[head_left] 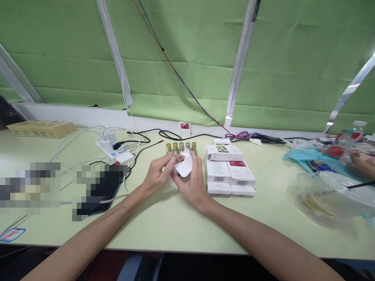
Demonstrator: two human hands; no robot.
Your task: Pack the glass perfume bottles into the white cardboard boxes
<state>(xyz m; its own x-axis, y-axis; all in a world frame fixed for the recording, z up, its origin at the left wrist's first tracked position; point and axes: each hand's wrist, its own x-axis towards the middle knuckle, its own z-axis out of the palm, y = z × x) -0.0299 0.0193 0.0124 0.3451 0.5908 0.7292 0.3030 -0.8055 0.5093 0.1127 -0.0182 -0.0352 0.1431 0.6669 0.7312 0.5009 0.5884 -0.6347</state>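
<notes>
Both hands are on a small white cardboard box (pixel 184 167) with its end flap raised toward me. My left hand (pixel 159 171) pinches the box near its opening, thumb and forefinger at the flap's edge. Wrapped around the near and right sides of the box is my right hand (pixel 191 185). Whatever is inside the box is hidden. Just beyond stand several small bottles with gold and silver caps (pixel 181 147), partly covered by the hands. To the right is a stack of white boxes (pixel 218 171), with one box (pixel 224 152) lying on top.
A power strip (pixel 114 150) with tangled cables and a dark phone (pixel 107 187) are on the left. A yellowish slotted block (pixel 42 128) stands behind. A lidded plastic bowl (pixel 328 195), a blue bag (pixel 301 156) and a bottle (pixel 356 132) are at right.
</notes>
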